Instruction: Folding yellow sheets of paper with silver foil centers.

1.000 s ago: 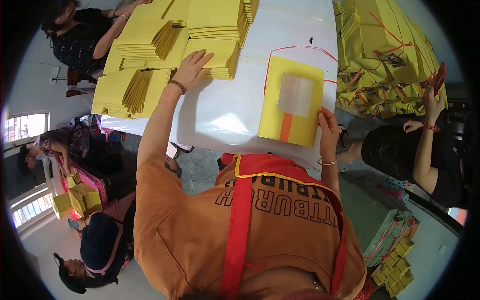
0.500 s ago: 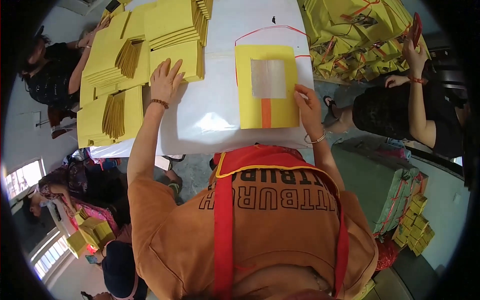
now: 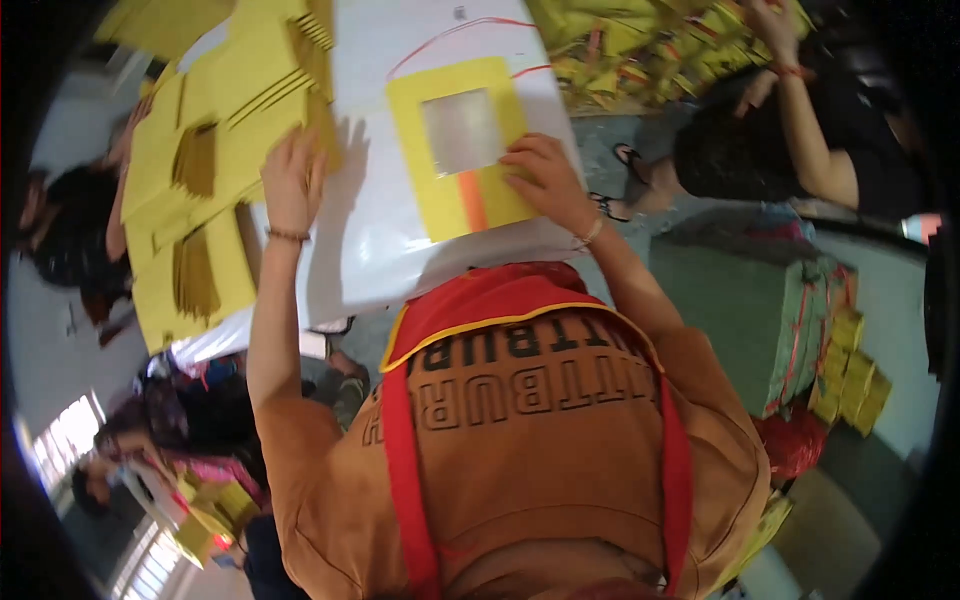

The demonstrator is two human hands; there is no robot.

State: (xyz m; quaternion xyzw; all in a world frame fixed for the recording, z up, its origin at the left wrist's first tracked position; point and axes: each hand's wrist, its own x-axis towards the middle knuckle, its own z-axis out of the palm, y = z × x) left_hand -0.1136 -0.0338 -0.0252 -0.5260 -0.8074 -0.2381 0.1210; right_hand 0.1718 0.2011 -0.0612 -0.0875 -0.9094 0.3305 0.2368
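A yellow paper sheet (image 3: 412, 150) with a silver foil square (image 3: 463, 130) and an orange strip (image 3: 472, 200) lies on the white-covered table, slightly turned. My right hand (image 3: 550, 178) rests at the sheet's right edge, fingers apart and tips over the paper; nothing shows in its grip. At the near edge of a yellow paper stack (image 3: 272, 130), my left hand (image 3: 292, 180) has its fingers loosely bent. It looks open, though motion blurs it. No sheet is seen in it, and whether it touches the stack is hard to make out.
Folded yellow paper bundles (image 3: 210, 280) cover the table's left side. Red string (image 3: 440, 40) runs behind the sheet. A yellow paper heap (image 3: 640, 50) lies at the far right. People stand left and right of the table. Green wrapped bales (image 3: 740, 320) stand at the right.
My view has shifted, so the table looks tilted. My left hand has gone from lying spread on the stack to bent fingers at its near edge. My right fingers now reach over the sheet.
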